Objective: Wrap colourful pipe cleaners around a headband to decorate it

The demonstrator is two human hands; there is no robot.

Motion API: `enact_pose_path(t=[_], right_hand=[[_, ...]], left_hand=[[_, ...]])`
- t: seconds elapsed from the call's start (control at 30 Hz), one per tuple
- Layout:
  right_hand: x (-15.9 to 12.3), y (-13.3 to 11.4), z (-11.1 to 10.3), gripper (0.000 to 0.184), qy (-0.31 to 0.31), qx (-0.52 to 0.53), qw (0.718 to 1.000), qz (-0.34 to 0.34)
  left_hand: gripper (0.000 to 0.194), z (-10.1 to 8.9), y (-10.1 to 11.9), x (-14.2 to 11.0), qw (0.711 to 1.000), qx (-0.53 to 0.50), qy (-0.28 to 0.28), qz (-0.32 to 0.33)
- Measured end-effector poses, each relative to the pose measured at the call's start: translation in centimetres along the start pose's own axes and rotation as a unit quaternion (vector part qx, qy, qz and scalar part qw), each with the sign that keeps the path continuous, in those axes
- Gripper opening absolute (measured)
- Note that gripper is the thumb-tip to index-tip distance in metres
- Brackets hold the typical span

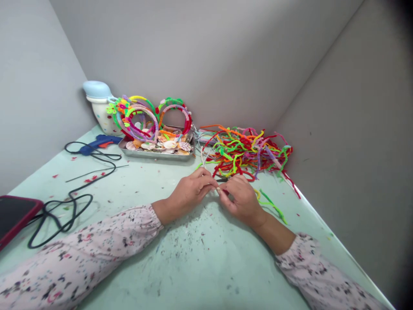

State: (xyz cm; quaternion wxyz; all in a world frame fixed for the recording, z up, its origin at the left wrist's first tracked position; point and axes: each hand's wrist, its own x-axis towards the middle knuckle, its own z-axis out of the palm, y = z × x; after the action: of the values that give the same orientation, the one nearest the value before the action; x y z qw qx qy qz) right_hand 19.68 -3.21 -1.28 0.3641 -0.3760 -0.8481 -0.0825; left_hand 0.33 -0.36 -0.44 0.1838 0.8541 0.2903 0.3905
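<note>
Head view: both hands close together, steadying the work.
Left hand (190, 198): clenched on a thin headband (204, 157).
Right hand (241, 200): pinching the same spot.
Pipe cleaners (245, 150): heaped within reach.

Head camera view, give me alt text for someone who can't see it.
The left hand and right hand pinch a thin hoop beside a heap of colourful pipe cleaners. Behind them, pipe-cleaner headbands stand on a metal tray of seashells. A blue glue gun and black cord lie on the pale green table.

Left hand (190, 192), right hand (241, 201), close together
</note>
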Motion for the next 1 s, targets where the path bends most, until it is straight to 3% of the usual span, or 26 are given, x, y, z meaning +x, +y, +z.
enact_pose_path(t=[0.73,1.0], right_hand=[[-0.01,0.06,-0.15,0.009,-0.043,-0.036,0.998,-0.038],[0.08,0.02,-0.24,0.010,-0.041,-0.050,0.997,-0.032]], left_hand=[[0.018,-0.27,-0.13,-0.18,0.995,0.072,-0.067,0.022],[0.019,-0.15,-0.42,-0.24,0.996,0.072,-0.053,0.028]])
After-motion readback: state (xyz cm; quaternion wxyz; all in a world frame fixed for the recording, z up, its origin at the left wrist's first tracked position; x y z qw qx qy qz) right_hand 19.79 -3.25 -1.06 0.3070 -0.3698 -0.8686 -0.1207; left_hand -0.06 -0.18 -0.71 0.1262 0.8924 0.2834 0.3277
